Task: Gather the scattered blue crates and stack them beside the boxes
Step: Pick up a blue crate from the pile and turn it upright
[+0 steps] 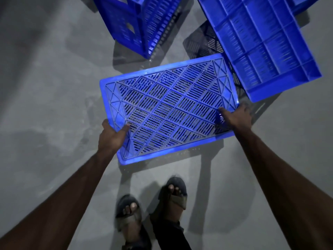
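Three blue crates are seen, none stacked, and no boxes are in view: most work is judged left. The upturned crate (pixel 169 107) is gripped at its near corners by the left hand (pixel 112 136) and right hand (pixel 236 114). Beyond it lie a tipped crate (pixel 137 24) and, crowding its right corner, a slanted crate (pixel 261 47). Bare floor (pixel 45 87) is seen to its left.

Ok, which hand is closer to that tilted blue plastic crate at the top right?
Right. The right hand grips the held blue lattice-bottomed crate just below the tilted blue plastic crate; the left hand grips the held crate's opposite end.
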The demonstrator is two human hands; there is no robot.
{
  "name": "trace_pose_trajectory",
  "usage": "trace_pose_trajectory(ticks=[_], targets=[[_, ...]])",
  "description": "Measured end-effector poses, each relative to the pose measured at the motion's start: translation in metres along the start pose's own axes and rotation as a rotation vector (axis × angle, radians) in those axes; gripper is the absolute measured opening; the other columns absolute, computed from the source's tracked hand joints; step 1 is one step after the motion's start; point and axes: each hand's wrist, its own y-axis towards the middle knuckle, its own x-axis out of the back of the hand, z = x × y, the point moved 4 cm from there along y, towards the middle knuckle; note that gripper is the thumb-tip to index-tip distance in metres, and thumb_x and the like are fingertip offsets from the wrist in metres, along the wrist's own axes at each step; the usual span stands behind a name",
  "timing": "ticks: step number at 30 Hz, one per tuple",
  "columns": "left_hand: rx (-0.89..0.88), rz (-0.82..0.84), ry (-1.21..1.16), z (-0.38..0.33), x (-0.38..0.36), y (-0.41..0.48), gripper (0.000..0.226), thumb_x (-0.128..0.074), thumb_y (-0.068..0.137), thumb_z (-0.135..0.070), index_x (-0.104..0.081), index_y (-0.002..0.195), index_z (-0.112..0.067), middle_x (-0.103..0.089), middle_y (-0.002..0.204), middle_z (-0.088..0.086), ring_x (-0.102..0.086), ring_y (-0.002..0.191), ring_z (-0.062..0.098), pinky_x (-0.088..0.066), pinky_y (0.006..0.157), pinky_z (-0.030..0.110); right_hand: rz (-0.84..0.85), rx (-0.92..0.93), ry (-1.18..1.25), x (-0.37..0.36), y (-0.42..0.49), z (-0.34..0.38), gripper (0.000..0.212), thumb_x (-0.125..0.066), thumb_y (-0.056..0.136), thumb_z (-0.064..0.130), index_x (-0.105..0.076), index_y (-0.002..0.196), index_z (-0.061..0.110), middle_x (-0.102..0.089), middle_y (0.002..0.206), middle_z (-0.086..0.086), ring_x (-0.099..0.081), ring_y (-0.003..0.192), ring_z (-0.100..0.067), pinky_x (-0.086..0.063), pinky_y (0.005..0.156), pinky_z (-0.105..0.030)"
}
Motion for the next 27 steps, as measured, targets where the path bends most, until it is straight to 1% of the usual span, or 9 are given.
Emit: trace_pose_trajectory(ticks=[4, 8, 10, 12, 18, 21, 24, 25, 27], targets=[[0.01, 0.009, -0.012, 0.004, 0.011, 0.01, 0.092, -0.07, 0.088, -0.059, -0.026, 0.157, -0.016, -0.055, 0.143, 0.022, -0.055, 0.127, 0.042, -0.045, 0.106, 0.047, -0.003, -0.017, -0.029, -0.009, -0.017, -0.005, 0.097, -0.068, 0.086, 0.062, -0.035, 0.151, -0.002, -0.042, 0.149, -0.03, -0.042, 0.138, -0.045, -0.036, 0.109, -0.049], [0.01, 0.004, -0.005, 0.009, 0.034, 0.019, 0.103, -0.069, 0.071, -0.069, -0.031, 0.153, -0.018, -0.058, 0.139, 0.021, -0.058, 0.123, 0.042, -0.047, 0.105, 0.051, -0.022, -0.056, 0.004, -0.028, -0.043, -0.012, 0.1, -0.072, 0.08, 0.067, -0.04, 0.147, 0.0, -0.048, 0.144, -0.029, -0.046, 0.134, -0.046, -0.04, 0.105, -0.051], [-0.018, -0.011, 0.008, 0.011, 0.041, 0.022, 0.093, -0.074, 0.081, -0.061, -0.033, 0.152, -0.017, -0.058, 0.14, 0.02, -0.057, 0.124, 0.041, -0.046, 0.105, 0.05, -0.027, -0.078, 0.026, -0.036, -0.057, -0.017, 0.101, -0.074, 0.077, 0.068, -0.041, 0.146, 0.001, -0.049, 0.142, -0.029, -0.047, 0.132, -0.046, -0.041, 0.103, -0.052], [-0.057, -0.026, 0.027, 0.014, 0.046, 0.025, 0.08, -0.073, 0.09, -0.049, -0.035, 0.15, -0.015, -0.058, 0.14, 0.019, -0.057, 0.125, 0.04, -0.045, 0.103, 0.047, -0.033, -0.08, 0.045, -0.043, -0.073, -0.022, 0.099, -0.074, 0.078, 0.067, -0.042, 0.146, 0.002, -0.049, 0.14, -0.029, -0.047, 0.13, -0.046, -0.042, 0.101, -0.052], [-0.115, -0.046, 0.074, 0.027, 0.056, 0.029, 0.073, -0.075, 0.09, -0.042, -0.038, 0.146, -0.011, -0.061, 0.135, 0.019, -0.059, 0.122, 0.04, -0.044, 0.094, 0.044, -0.059, -0.1, 0.081, -0.063, -0.109, -0.035, 0.097, -0.072, 0.079, 0.067, -0.039, 0.147, 0.007, -0.048, 0.14, -0.024, -0.047, 0.128, -0.045, -0.043, 0.098, -0.054], [-0.125, -0.05, 0.086, 0.028, 0.056, 0.028, 0.072, -0.076, 0.09, -0.041, -0.038, 0.144, -0.013, -0.062, 0.134, 0.017, -0.06, 0.121, 0.04, -0.044, 0.092, 0.043, -0.073, -0.092, 0.084, -0.066, -0.113, -0.038, 0.097, -0.07, 0.08, 0.069, -0.039, 0.148, 0.008, -0.048, 0.14, -0.022, -0.048, 0.127, -0.045, -0.043, 0.099, -0.056], [-0.13, -0.038, 0.086, 0.027, 0.055, 0.026, 0.078, -0.077, 0.087, -0.045, -0.037, 0.146, -0.013, -0.062, 0.135, 0.019, -0.059, 0.122, 0.041, -0.045, 0.094, 0.045, -0.062, -0.105, 0.085, -0.065, -0.111, -0.037, 0.097, -0.071, 0.079, 0.069, -0.038, 0.147, 0.009, -0.048, 0.14, -0.021, -0.047, 0.127, -0.045, -0.042, 0.1, -0.057], [-0.133, -0.03, 0.077, 0.027, 0.056, 0.024, 0.084, -0.077, 0.082, -0.05, -0.037, 0.146, -0.013, -0.062, 0.134, 0.019, -0.06, 0.121, 0.041, -0.045, 0.094, 0.046, -0.054, -0.11, 0.081, -0.064, -0.111, -0.036, 0.096, -0.071, 0.079, 0.069, -0.038, 0.147, 0.009, -0.048, 0.14, -0.021, -0.048, 0.128, -0.044, -0.042, 0.101, -0.057], [-0.14, -0.027, 0.072, 0.027, 0.06, 0.021, 0.094, -0.07, 0.07, -0.061, -0.039, 0.144, -0.014, -0.062, 0.133, 0.019, -0.061, 0.12, 0.04, -0.047, 0.095, 0.047, -0.034, -0.117, 0.071, -0.062, -0.113, -0.037, 0.095, -0.072, 0.078, 0.069, -0.04, 0.144, 0.009, -0.049, 0.138, -0.021, -0.049, 0.126, -0.044, -0.043, 0.1, -0.056]])
